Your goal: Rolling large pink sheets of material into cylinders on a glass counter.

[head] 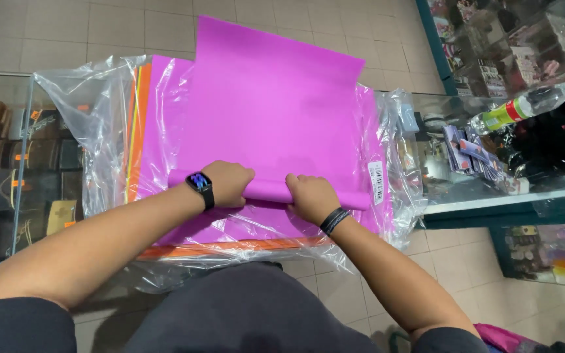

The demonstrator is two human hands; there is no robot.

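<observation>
Glass makes up the table point(8, 85), a display counter with brown goods showing beneath its top at the left of the frame. Across it lies a crinkled clear plastic bag point(93, 111) holding a stack of coloured sheets point(140, 131), orange and yellow edges peeping out at its left side and along the near edge. At the right of the frame a plastic bottle point(524, 108) with a green and red label lies on a lower glass shelf crowded with small wares, and pale floor tiles fill the top of the frame. Nothing lies between the hands and the sheet.

On top of the bag, in the middle of the frame, rests a magenta sheet point(276, 104), smooth and matte. Its near end is curled into a tight roll whose long axis runs left to right, while the flat part stretches away toward the top of the frame.

The left hand point(227, 183) and right hand point(312, 196) sit side by side on that roll, fingers curled closed around it.
</observation>
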